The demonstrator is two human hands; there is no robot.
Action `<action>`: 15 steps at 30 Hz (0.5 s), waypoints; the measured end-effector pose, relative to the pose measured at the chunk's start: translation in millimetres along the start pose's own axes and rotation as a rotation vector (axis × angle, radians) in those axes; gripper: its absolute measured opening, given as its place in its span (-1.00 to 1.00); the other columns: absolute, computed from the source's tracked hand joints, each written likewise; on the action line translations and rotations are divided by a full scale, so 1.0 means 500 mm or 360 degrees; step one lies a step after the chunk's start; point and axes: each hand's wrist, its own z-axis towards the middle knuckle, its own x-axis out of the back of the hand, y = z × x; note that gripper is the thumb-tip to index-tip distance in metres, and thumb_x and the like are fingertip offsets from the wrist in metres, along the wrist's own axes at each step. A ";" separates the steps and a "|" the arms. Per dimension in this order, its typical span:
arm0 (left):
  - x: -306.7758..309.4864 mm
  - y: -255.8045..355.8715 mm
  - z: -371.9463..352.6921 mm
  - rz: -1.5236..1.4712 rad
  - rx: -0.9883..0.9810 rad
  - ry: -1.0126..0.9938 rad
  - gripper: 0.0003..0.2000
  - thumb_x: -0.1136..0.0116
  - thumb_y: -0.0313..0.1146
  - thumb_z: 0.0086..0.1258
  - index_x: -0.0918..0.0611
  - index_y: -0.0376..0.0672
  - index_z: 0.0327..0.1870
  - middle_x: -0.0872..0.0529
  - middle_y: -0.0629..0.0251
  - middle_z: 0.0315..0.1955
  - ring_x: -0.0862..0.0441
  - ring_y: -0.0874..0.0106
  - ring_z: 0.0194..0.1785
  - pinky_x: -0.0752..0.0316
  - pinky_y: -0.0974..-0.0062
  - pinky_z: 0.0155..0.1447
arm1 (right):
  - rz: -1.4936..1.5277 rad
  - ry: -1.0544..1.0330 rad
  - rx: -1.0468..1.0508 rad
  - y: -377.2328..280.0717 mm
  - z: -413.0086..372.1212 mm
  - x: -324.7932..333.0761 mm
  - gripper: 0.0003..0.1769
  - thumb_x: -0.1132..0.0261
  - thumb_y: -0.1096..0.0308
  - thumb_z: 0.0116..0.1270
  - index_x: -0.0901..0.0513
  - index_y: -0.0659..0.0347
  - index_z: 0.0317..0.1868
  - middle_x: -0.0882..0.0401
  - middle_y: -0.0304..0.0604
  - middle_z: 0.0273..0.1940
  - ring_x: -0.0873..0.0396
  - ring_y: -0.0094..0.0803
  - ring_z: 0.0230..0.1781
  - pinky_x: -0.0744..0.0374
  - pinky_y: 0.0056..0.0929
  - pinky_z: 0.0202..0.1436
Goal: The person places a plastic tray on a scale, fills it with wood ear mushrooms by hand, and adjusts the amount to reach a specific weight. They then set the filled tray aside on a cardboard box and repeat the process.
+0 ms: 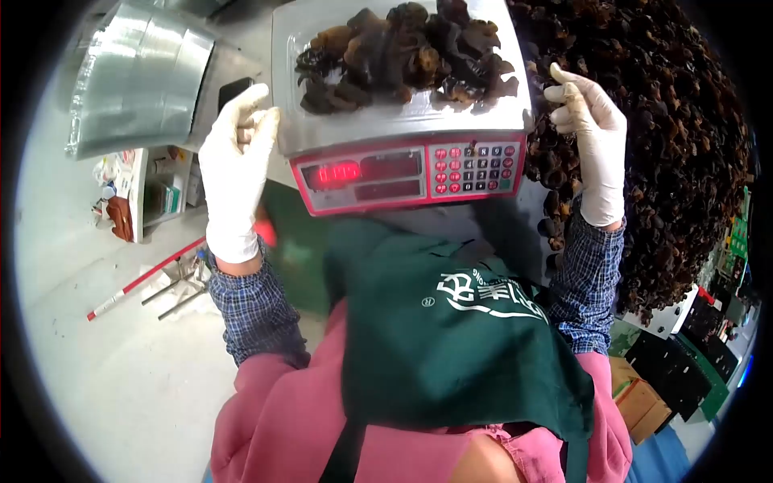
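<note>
An electronic scale [386,142] with a red front and lit red digits stands ahead of me. On its pan lies a heap of dark brown wood ear mushrooms [394,60], apparently in a clear tray. Left of the scale, my left hand [233,165], in a white glove, is raised with curled fingers and nothing visible in them. My right hand [594,141], gloved too, hovers at the scale's right edge over a big pile of wood ear mushrooms [652,153]. Its fingers are parted and hold nothing.
A stack of clear plastic trays [145,80] stands at the upper left, with a small dark object [233,92] beside the scale. A white shelf [165,193] and a red pole [149,275] are lower left. A cardboard box [640,402] sits lower right.
</note>
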 end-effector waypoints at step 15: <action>-0.024 0.003 0.021 -0.0087 0.0143 -0.0130 -0.62 -0.31 -0.42 0.53 -0.65 -0.19 0.33 -0.69 0.40 -0.43 -0.53 0.66 -0.44 -0.49 0.61 -0.27 | 0.0058 -0.0202 -0.0225 -0.008 0.012 -0.031 -0.71 -0.31 0.30 0.61 -0.74 0.31 0.15 -0.72 -0.32 -0.28 -0.51 -0.71 -0.39 -0.51 -0.68 -0.30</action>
